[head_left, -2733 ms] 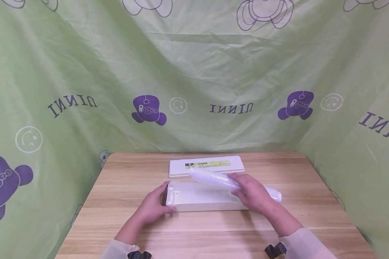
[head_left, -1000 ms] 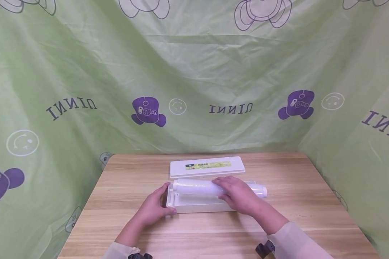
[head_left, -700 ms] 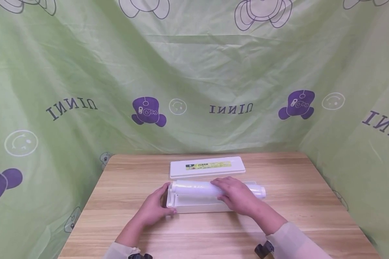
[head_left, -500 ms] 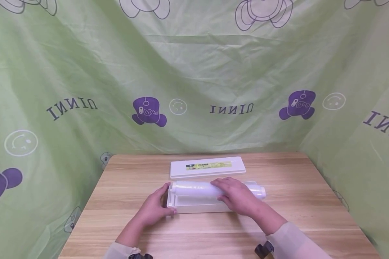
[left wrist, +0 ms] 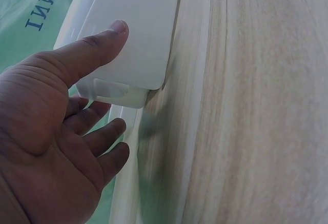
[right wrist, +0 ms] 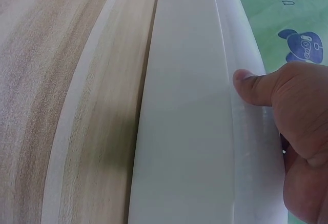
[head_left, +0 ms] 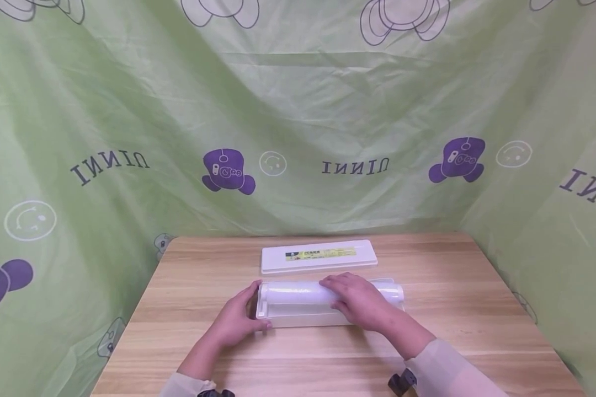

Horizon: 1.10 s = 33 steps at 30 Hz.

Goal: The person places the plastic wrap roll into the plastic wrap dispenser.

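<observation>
A long white plastic box (head_left: 303,319) stands lidless near the middle of the table. My left hand (head_left: 235,315) grips its left end, thumb on the front wall and fingers round the far corner; the left wrist view shows the thumb (left wrist: 97,49) flat against the box wall. My right hand (head_left: 360,300) holds a roll of cling film (head_left: 295,292) from above, thumb on the near side. The roll lies lengthwise within the box's outline, along its back part, its upper side above the front wall. In the right wrist view the thumb presses the film roll (right wrist: 251,147).
Behind the box lies its white lid (head_left: 328,266), bearing a yellow and black label. The wooden table (head_left: 189,264) reaches back to a green printed curtain (head_left: 298,99), which also hangs at both sides.
My right hand has brought the film roll left and down from a slanted position above the box to lie level along it, sinking slightly lower recently. My left hand keeps its place.
</observation>
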Tool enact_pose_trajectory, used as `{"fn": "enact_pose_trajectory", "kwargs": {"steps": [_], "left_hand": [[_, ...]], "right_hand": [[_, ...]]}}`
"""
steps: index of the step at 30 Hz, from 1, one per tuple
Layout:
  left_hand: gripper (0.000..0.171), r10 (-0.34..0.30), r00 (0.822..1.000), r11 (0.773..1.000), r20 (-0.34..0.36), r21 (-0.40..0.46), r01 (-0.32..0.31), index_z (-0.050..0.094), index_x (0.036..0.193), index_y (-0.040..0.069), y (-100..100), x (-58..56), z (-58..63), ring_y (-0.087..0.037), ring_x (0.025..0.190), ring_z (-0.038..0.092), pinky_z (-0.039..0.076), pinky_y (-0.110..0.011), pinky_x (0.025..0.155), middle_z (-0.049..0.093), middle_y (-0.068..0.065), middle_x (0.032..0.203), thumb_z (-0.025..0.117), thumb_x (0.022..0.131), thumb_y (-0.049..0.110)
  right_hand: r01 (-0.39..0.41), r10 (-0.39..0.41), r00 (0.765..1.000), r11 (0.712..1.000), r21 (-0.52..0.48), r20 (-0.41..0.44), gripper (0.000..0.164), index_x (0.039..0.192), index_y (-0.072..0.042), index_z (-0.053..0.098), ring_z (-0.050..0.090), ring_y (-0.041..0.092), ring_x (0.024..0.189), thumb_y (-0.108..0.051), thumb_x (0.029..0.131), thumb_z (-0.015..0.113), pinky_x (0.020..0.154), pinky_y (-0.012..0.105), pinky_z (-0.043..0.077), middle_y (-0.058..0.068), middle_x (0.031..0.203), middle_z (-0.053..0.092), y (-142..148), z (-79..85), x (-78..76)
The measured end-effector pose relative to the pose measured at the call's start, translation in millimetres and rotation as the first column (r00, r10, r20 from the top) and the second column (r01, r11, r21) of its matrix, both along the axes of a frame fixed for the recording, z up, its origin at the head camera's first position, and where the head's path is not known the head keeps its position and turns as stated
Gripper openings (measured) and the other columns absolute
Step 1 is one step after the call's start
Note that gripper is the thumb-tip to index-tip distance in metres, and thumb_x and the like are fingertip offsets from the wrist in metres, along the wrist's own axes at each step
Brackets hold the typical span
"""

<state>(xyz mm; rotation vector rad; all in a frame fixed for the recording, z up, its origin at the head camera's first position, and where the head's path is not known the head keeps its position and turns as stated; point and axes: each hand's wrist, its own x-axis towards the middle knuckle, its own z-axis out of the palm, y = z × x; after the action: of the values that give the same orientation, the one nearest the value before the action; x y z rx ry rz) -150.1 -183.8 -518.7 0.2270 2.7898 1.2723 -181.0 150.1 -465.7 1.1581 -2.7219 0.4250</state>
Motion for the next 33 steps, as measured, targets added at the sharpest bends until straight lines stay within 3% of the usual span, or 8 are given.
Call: {"fn": "enact_pose_trajectory", "kwargs": {"steps": [14,33], "left_hand": [[0.113,-0.002,1.0,1.0,-0.006,-0.017,0.002,0.034,0.154,0.016,-0.5,-1.0,-3.5,-0.031,0.141,0.034,0.027,-0.048,0.116,0.04,-0.01,0.153,0.092,0.061,0.041],[0.113,-0.002,1.0,1.0,-0.005,-0.019,0.002,0.033,0.154,0.016,0.1,-0.6,-0.3,-0.031,0.14,0.035,0.026,-0.049,0.116,0.041,-0.01,0.152,0.092,0.061,0.041]], "right_hand": [[-0.066,0.066,0.996,0.998,0.004,-0.067,0.049,0.133,-0.013,0.061,0.058,0.023,0.118,-0.023,0.087,0.074,0.101,0.041,0.047,0.003,0.129,0.063,-3.1,-5.5,-1.5],[-0.064,0.064,0.998,0.996,0.067,0.005,0.05,0.138,-0.015,0.058,0.055,0.022,0.122,-0.02,0.09,0.069,0.105,0.039,0.044,0.001,0.134,0.06,-6.2,-6.8,-2.0]]}}
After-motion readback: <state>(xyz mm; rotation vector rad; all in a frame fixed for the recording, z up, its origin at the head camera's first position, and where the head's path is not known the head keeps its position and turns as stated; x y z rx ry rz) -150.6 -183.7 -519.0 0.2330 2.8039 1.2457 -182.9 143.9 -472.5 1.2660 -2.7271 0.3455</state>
